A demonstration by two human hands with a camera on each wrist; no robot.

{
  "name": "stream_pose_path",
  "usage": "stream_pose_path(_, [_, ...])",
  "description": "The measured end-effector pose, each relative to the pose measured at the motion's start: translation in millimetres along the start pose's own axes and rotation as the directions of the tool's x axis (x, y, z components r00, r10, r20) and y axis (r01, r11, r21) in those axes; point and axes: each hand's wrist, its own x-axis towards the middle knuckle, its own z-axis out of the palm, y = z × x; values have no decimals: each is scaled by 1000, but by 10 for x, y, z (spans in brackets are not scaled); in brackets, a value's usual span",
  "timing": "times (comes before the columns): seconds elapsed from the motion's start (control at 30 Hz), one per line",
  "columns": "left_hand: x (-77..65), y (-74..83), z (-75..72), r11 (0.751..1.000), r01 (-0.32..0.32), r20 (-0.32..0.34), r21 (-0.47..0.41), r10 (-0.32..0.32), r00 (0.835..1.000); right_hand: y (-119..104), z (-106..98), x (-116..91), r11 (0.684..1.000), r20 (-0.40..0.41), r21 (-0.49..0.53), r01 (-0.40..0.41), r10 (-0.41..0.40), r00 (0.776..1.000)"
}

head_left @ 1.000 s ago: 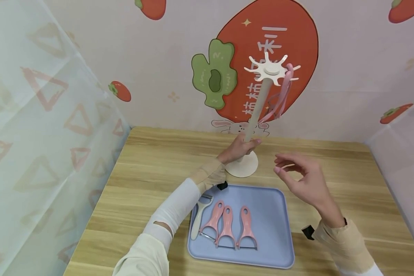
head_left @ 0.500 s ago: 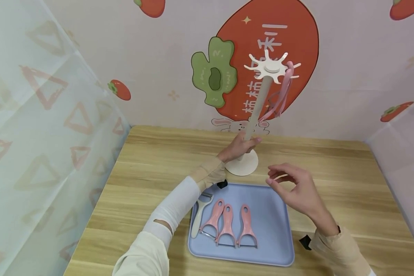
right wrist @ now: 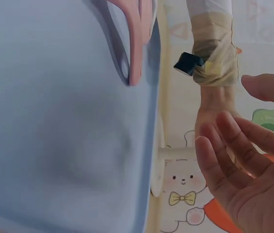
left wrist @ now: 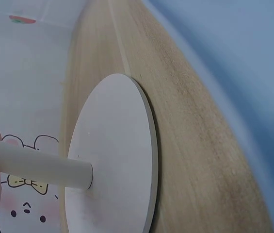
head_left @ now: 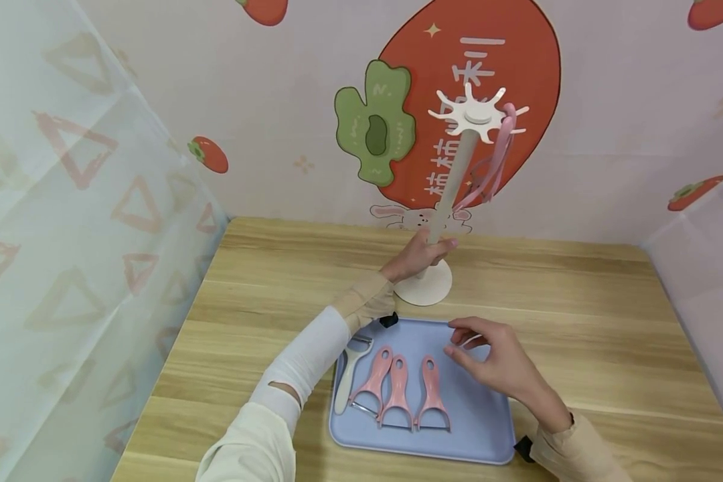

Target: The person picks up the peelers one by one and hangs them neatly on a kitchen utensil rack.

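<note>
My left hand (head_left: 418, 256) grips the pole of a white stand (head_left: 454, 177) near its round base (left wrist: 112, 160). Hooked prongs ring the stand's top, and pink peelers (head_left: 499, 157) hang from the right side; how many overlap there I cannot tell. On a blue tray (head_left: 476, 428) lie three pink peelers, the rightmost one (head_left: 430, 385) closest to my right hand (head_left: 495, 355). That hand hovers above the tray's right part, fingers loosely bent and holding nothing. A white peeler (head_left: 347, 385) lies at the tray's left edge, partly behind my left sleeve.
The wooden table (head_left: 265, 288) carries the tray at the front and the stand behind it. A printed cloth wall (head_left: 295, 134) rises close behind the stand, with more cloth at both sides.
My right hand has moved left and toward me, from beside the tray to above its right part. My left hand keeps its grip on the pole, and the peelers lie as before.
</note>
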Motion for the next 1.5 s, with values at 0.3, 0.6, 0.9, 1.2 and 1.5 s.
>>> stream_pose_path(0.3, [-3,-1,-3,1000,-6,5,-4,6,1000,15,97,-74,984,67,-64,-165,169,983])
stream_pose_path(0.6, [6,1,11,1000,10,-11,-11,-10,1000,-9,232,-163,943,179,-165,-289,317,931])
stream_pose_path(0.9, [5,-31,-6,1000,14,-12,-1,-14,1000,-88,323,-224,936,222,-182,-300,337,915])
stream_pose_path(1.2, [-5,-36,-2,1000,-6,-6,-9,6,1000,-84,443,-264,911,225,-254,-326,383,896])
stream_pose_path(1.5, [2,-25,8,999,18,-25,-29,-19,1000,-79,453,-261,919,234,-252,-302,361,903])
